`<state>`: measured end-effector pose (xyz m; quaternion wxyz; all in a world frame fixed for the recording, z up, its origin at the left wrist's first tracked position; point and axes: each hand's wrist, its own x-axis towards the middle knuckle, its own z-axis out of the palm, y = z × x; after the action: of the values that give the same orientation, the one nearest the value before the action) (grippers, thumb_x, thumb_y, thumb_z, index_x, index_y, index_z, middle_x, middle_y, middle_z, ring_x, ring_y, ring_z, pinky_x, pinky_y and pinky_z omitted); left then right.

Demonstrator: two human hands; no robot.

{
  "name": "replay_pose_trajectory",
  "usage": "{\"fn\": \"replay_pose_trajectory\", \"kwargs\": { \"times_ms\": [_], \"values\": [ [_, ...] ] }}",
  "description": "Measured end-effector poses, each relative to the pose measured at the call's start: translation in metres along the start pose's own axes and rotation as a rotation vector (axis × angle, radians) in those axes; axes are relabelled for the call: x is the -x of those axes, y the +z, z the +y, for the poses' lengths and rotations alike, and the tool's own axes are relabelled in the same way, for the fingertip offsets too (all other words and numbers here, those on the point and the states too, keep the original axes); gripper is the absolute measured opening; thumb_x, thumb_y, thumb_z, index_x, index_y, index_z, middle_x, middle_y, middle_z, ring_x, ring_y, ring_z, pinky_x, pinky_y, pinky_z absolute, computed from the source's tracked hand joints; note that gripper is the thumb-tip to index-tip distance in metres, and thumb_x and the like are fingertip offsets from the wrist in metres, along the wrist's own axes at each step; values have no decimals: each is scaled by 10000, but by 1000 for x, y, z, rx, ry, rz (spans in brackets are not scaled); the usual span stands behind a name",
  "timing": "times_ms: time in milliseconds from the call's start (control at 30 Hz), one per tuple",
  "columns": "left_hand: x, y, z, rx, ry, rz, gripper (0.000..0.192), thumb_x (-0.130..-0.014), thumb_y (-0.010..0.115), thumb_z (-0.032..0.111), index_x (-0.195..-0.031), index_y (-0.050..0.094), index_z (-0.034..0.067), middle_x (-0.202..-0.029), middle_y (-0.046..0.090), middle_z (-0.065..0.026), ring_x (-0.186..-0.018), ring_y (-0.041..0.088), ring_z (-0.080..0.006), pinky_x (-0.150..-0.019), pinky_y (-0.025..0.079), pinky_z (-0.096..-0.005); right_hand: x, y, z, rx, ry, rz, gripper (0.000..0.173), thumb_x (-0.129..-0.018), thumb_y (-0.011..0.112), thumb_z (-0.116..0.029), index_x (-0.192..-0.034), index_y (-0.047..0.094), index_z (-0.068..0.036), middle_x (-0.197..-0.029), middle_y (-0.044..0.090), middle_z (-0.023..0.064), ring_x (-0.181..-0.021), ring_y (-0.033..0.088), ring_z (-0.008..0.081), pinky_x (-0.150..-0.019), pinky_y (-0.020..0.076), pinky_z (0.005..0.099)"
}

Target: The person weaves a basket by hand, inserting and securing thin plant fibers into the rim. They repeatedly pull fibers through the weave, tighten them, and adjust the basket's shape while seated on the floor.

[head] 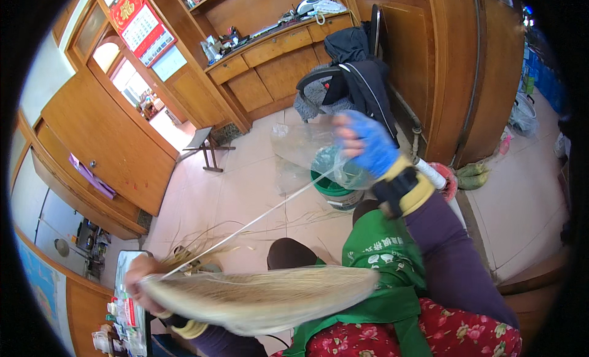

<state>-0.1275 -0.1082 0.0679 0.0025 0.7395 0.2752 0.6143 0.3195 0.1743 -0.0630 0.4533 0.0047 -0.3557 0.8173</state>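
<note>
My left hand (140, 281), at the lower left, grips the narrow end of a blurred, pale bundle of straw-like fibres (262, 295). The bundle widens to the right across my lap. From that end a taut white cord (257, 219) runs up to my right hand (366, 143), which wears a blue glove with bare fingertips. Those fingers are curled closed around the cord; its far end is hidden. Behind and below the right hand stands a green bucket (338, 198) with clear plastic sheeting (299, 141) around its top and beside it.
Loose dry stalks (198, 256) lie on the tiled floor near my left hand. A small folding stool (205, 147) stands near the open door (110, 141). Ahead is a chair draped with dark clothes (368, 90). Crowded bottles and packets (122, 320) stand at lower left.
</note>
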Motion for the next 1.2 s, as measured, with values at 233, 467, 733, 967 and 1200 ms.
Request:
{"fn": "replay_pose_trajectory", "kwargs": {
  "times_ms": [233, 467, 733, 967, 1200],
  "values": [
    [8, -85, -9, 349, -11, 209, 300, -963, 540, 156, -1221, 629, 30, -942, 657, -87, -786, 591, -210, -658, 467, -310, 380, -270, -223, 175, -518, 610, 254, -1018, 469, -218, -1216, 594, -118, -716, 505, 2, -583, 469, 148, -526, 418, 319],
    [-34, -32, -72, 1031, 8, -456, 337, -1043, 489, 220, -1332, 570, 68, -985, 623, -86, -845, 573, -198, -692, 493, -307, 146, -111, -90, 458, -189, 598, 245, -907, 735, -277, -1095, 679, -130, -702, 451, -89, -508, 350, 8, -417, 278, 169],
    [-82, 9, -102, 1133, -28, -650, 348, -1068, 487, 271, -1378, 555, 128, -999, 609, -86, -844, 550, -198, -695, 483, -335, -24, 263, 109, 806, 227, -364, 386, -1043, 488, -339, -1238, 650, -47, -699, 659, 37, -564, 549, 47, -518, 417, 201],
    [-76, -10, -98, 1090, -83, -652, 327, -1071, 480, 306, -1351, 584, 173, -965, 605, -57, -835, 537, -193, -706, 476, -327, 22, 188, 145, 1030, 0, -625, 365, -1003, 561, -288, -1244, 623, -21, -971, 688, 174, -832, 696, 213, -679, 565, 330],
    [-50, -46, -96, 1084, 147, -461, 326, -1085, 444, 203, -1367, 565, 92, -950, 599, -57, -825, 540, -174, -660, 484, -276, 198, -113, 61, 1855, -8, 128, 193, -915, 608, -100, -1082, 698, -61, -953, 691, 150, -818, 674, 300, -725, 548, 380]
  ]
}}
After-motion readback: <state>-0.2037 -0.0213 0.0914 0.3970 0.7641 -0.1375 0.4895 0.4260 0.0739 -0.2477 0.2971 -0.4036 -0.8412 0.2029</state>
